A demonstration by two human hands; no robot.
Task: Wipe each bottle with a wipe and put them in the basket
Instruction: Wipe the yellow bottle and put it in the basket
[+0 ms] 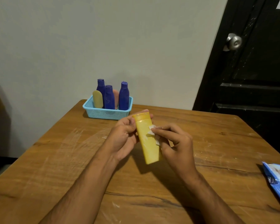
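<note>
A blue wipes pack lies near on the wooden table, at the right edge. Above the middle, the left hand grips the yellow bottle while the right hand pinches a white wipe against it. Farther back, the blue basket holds three purple bottles, a pale yellow bottle and a peach one. A black door stands at the far right.

A wooden table with a scratched, pale-smeared top is seen filling the lower part of the view. A light blue perforated basket is set on it at the far edge, against the wall. A blue wipe packet is laid flat on the same top, well apart from the basket, toward the near right, and is cut off by the picture's right edge
</note>
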